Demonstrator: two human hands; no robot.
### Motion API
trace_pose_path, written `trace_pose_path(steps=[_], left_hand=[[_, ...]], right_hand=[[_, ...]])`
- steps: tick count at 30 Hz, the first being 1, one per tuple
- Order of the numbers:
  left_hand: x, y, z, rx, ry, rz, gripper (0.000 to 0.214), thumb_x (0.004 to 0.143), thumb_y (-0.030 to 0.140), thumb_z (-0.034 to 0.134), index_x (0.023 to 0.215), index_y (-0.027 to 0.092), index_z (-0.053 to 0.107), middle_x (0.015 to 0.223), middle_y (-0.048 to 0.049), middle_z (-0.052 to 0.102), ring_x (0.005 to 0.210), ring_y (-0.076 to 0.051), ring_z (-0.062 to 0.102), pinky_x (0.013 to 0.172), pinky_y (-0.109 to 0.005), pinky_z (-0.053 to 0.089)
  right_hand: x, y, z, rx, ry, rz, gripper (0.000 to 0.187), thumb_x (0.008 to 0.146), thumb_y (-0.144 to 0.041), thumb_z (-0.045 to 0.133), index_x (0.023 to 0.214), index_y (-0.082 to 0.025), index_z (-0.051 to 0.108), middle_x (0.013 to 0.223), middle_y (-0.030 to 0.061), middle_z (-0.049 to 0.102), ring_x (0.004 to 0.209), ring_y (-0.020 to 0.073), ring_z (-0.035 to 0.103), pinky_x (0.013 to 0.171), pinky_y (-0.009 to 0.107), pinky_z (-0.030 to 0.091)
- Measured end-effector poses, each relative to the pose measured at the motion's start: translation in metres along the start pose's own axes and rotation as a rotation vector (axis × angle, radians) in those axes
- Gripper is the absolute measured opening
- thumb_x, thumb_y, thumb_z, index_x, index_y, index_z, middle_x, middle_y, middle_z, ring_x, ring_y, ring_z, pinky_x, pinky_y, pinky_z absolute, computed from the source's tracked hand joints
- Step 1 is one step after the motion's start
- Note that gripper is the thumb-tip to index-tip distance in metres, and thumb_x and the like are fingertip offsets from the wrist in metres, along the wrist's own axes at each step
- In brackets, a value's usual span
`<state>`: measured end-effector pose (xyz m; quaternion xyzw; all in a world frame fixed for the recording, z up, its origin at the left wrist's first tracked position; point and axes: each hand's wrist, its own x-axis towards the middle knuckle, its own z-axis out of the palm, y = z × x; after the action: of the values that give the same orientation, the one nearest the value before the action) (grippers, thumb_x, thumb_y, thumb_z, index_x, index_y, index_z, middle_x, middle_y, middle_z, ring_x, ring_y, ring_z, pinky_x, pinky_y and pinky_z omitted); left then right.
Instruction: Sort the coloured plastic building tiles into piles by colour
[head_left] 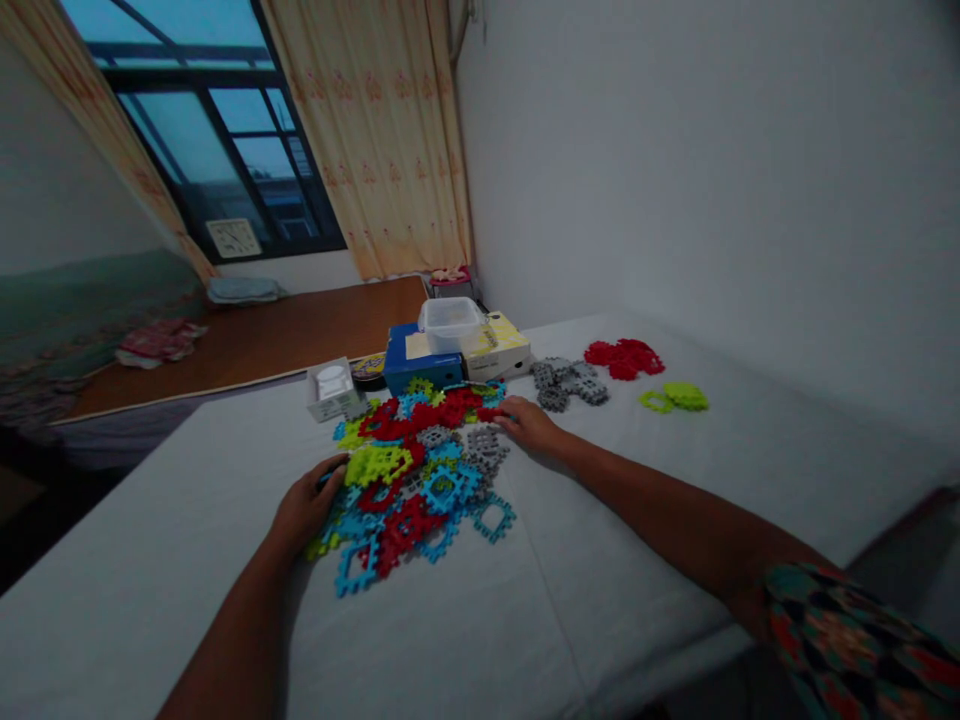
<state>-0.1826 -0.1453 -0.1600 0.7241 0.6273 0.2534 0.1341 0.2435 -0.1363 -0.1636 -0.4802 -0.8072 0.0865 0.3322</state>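
Observation:
A mixed heap of toothed plastic building pieces (420, 470) in red, blue, green and grey lies on the white sheet (600, 560). My left hand (306, 505) rests at the heap's left edge, fingers curled on a blue piece. My right hand (529, 422) reaches to the heap's far right side, fingers bent over a red piece at its tips. Sorted groups lie further right: grey pieces (568, 382), red pieces (624, 358) and green pieces (675, 397).
Behind the heap stand a blue box (416, 362), a yellow-white box (499, 345) with a clear plastic tub (450, 322) on top, and a small white box (331, 390). A wooden platform (285, 335), curtains and a window lie beyond. The wall is at the right.

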Motion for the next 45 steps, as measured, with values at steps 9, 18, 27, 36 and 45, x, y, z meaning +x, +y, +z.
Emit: trace_pose_path(steps=[9,18,27,36,45], left_hand=[[-0.001,0.005,-0.005,0.027,-0.002,-0.032,0.065,0.083,0.061,0.041,0.125,0.018,0.066,0.117,-0.0097,0.073,0.102,-0.028,0.070,0.090,-0.036,0.055],[-0.001,0.008,-0.007,0.031,0.009,-0.012,0.059,0.083,0.057,0.044,0.123,0.020,0.067,0.118,-0.0087,0.073,0.104,-0.028,0.070,0.091,-0.036,0.054],[-0.001,0.003,-0.003,0.014,0.006,-0.021,0.064,0.084,0.059,0.042,0.126,0.017,0.066,0.120,-0.0100,0.071,0.107,-0.028,0.068,0.095,-0.036,0.052],[-0.006,0.013,-0.005,-0.026,-0.005,-0.044,0.064,0.083,0.059,0.043,0.125,0.016,0.065,0.119,-0.0104,0.072,0.104,-0.028,0.069,0.092,-0.037,0.053],[-0.004,0.010,-0.003,-0.042,0.016,-0.024,0.058,0.083,0.055,0.046,0.123,0.018,0.067,0.125,-0.0090,0.070,0.112,-0.027,0.066,0.099,-0.037,0.049]], right_hand=[[-0.027,0.118,-0.133,-0.395,0.490,0.495,0.030,0.088,-0.030,0.055,0.110,-0.018,0.072,0.103,0.0097,0.073,0.096,0.0244,0.063,0.086,0.034,0.046],[-0.067,0.170,-0.144,-0.598,0.316,0.749,0.033,0.087,-0.019,0.049,0.109,-0.008,0.071,0.111,0.0182,0.070,0.101,0.0262,0.062,0.094,0.036,0.043],[-0.039,0.128,-0.121,-0.525,0.410,0.510,0.040,0.089,-0.017,0.045,0.123,-0.012,0.064,0.125,0.0162,0.064,0.120,0.0301,0.051,0.103,0.047,0.037],[-0.002,0.005,0.002,-0.213,-0.099,-0.026,0.048,0.092,-0.028,0.057,0.140,-0.023,0.052,0.148,0.0145,0.046,0.133,0.0317,0.041,0.104,0.052,0.039],[-0.016,0.014,-0.007,0.022,-0.092,-0.107,0.028,0.082,-0.022,0.067,0.111,-0.022,0.067,0.131,0.0102,0.062,0.124,0.0258,0.053,0.105,0.045,0.039]])
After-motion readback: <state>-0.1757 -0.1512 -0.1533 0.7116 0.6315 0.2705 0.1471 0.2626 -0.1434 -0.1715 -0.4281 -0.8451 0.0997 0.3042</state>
